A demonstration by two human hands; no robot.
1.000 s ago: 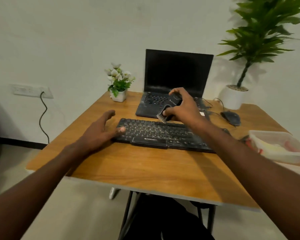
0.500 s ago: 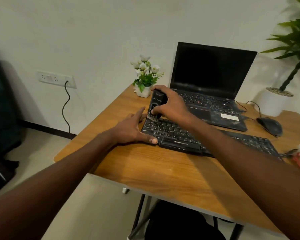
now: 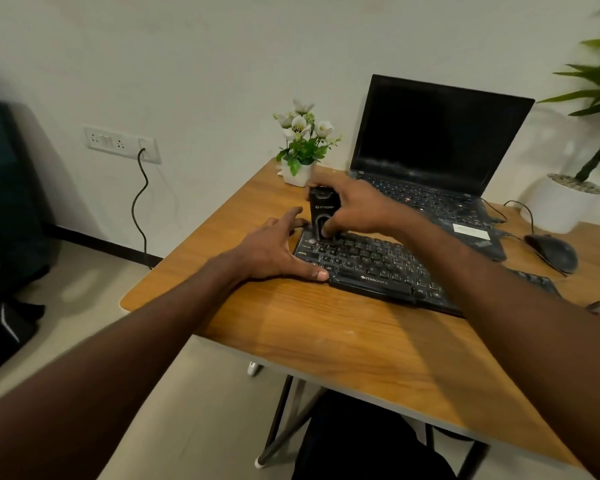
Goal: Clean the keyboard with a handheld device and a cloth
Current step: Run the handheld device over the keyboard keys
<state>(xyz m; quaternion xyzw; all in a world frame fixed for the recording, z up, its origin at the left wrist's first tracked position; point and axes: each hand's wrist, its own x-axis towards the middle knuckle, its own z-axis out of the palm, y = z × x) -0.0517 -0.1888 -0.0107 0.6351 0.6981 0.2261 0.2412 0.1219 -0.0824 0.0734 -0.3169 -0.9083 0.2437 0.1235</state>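
A black keyboard [image 3: 378, 268] lies on the wooden table [image 3: 343, 341]. My right hand [image 3: 355, 209] grips a black handheld cleaning device [image 3: 321, 209], held upright with its lower end on the keys at the keyboard's far left corner. My left hand [image 3: 274, 249] rests flat against the keyboard's left end, thumb along its front edge and fingers spread on the table. No cloth shows in this view.
An open black laptop [image 3: 433, 157] stands behind the keyboard. A small white pot of flowers [image 3: 300, 147] sits at the table's far left corner. A black mouse [image 3: 553, 252] lies to the right, and a large potted plant [image 3: 568, 199] beyond it. A wall socket with a cable [image 3: 139, 188] is at left.
My right hand has carried the device from the keyboard's middle to its far left corner and stood it more upright. My left hand has closed in against the keyboard's left end.
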